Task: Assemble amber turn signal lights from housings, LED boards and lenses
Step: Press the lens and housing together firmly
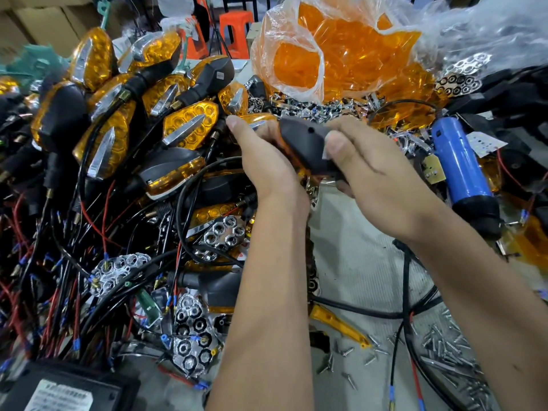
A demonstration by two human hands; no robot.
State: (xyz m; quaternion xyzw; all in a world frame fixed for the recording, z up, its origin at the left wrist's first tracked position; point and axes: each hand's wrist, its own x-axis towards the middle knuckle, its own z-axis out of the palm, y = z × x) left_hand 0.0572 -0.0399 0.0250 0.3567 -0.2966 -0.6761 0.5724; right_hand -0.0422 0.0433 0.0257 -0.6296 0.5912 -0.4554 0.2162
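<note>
Turn signal light gripped by both hands above cluttered grey table, orange stools behind.

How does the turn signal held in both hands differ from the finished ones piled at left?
The held black-housed amber turn signal shows mostly its dark back, gripped by the left hand and right hand. The piled finished amber signals lie loose, several lens-up, showing chrome inserts. Both have black housings and amber lenses.

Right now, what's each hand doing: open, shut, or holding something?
Left hand: grips the turn signal light at its amber lens end.
Right hand: grips the same light's black housing.
</note>
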